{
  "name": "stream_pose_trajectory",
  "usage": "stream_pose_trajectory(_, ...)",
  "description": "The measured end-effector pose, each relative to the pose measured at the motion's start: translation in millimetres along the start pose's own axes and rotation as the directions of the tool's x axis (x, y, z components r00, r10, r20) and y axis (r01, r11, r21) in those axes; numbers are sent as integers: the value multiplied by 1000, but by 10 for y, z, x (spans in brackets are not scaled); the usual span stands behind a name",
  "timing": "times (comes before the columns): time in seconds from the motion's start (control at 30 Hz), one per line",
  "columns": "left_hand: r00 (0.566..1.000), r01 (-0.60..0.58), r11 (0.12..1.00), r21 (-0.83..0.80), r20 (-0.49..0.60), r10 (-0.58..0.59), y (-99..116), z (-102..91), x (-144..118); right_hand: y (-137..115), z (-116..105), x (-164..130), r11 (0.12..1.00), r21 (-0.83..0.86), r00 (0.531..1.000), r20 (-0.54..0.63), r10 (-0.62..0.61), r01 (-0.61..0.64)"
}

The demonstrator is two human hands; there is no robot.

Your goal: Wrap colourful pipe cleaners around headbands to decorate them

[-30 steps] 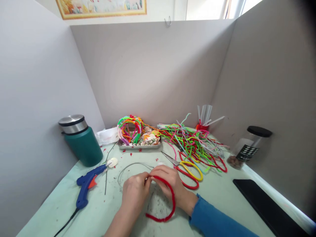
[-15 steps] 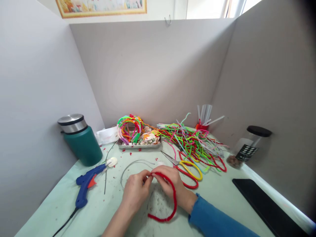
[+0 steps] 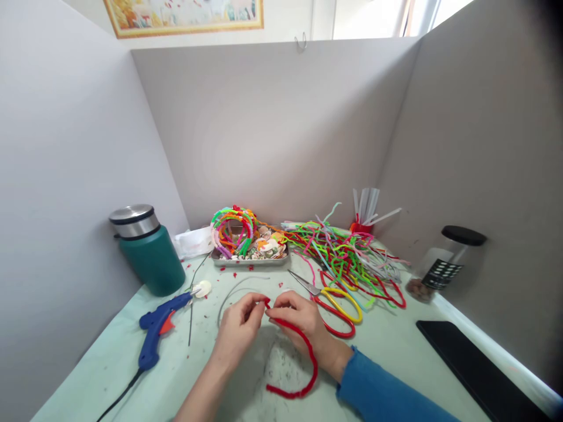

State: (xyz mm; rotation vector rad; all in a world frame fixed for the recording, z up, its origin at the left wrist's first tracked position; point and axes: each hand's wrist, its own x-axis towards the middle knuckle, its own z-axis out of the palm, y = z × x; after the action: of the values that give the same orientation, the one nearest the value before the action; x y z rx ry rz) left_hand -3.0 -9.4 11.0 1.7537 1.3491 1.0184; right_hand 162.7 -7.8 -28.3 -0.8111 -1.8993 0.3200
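Right hand: the right hand (image 3: 299, 316), in a blue sleeve (image 3: 387, 392), is closed in a pinch on the upper end of the red fuzzy curved headband (image 3: 308, 363).
Left hand: the left hand (image 3: 237, 328) meets it at that same end, fingertips pinched on the red tip.
Headband: it curves from the hands down toward the near edge, its lower end resting on the pale green worktop (image 3: 105, 363) between the forearms.
Open room near: bare worktop lies to the left of the left forearm and to the right of the sleeve, up to a flat black rectangular slab (image 3: 475, 369) near the right edge.
Left side: a blue hot-glue gun with an orange trigger (image 3: 158, 328) lies well apart from the hands, its black cord (image 3: 118, 398) running off the near edge; a thin bare wire arc (image 3: 233, 293) sits just beyond the left hand.
Right of hands: scissors with red and yellow loop handles (image 3: 334, 302) lie just beside the right hand.
Tray: a shallow metal tray (image 3: 250, 261) farther back holds a bundle of many-coloured wrapped hoops (image 3: 231, 231) and small shell-like bits.
Loose pile: a heap of many-coloured fuzzy stems (image 3: 347, 255) spreads right of the tray.
Flask: a dark green flask with a steel lid (image 3: 147, 249) stands against the left partition.
Jar: a clear jar with a black lid (image 3: 442, 264) leans by the right partition, brown bits at its bottom.
Far edge: grey partition walls (image 3: 272, 129) close the worktop on three sides; a red cup of clear sticks (image 3: 365, 211) stands in the far right corner.
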Motion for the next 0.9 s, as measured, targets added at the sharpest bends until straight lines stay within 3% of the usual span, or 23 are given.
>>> stream_pose_trajectory(0.2,999,0,1000,16,-32,0,-3,1,1,-118,-91,92,983,181,999,35,23,-29)
stream_pose_trajectory(0.3,998,17,1000,3,-55,-17,19,-20,-3,-182,-115,128,926,316,977,12,212,-205)
stream_pose_trajectory(0.4,997,19,999,35,-71,-16,52,-41,-16,-135,-66,134,784,465,891,26,452,-411)
stream_pose_trajectory(0.47,997,13,996,83,-80,-7,69,-46,-25,-63,-12,130,685,567,851,56,522,-458)
stream_pose_trajectory(0.53,995,10,992,127,-103,3,80,-46,-33,-7,25,121,651,615,857,83,508,-445)
stream_pose_trajectory(0.73,980,-14,983,183,-194,50,99,-40,-43,-123,-78,98,842,433,947,137,291,-322)
stream_pose_trajectory(0.9,976,-19,977,213,-209,65,78,-36,-31,-262,-159,123,902,380,978,117,171,-204)
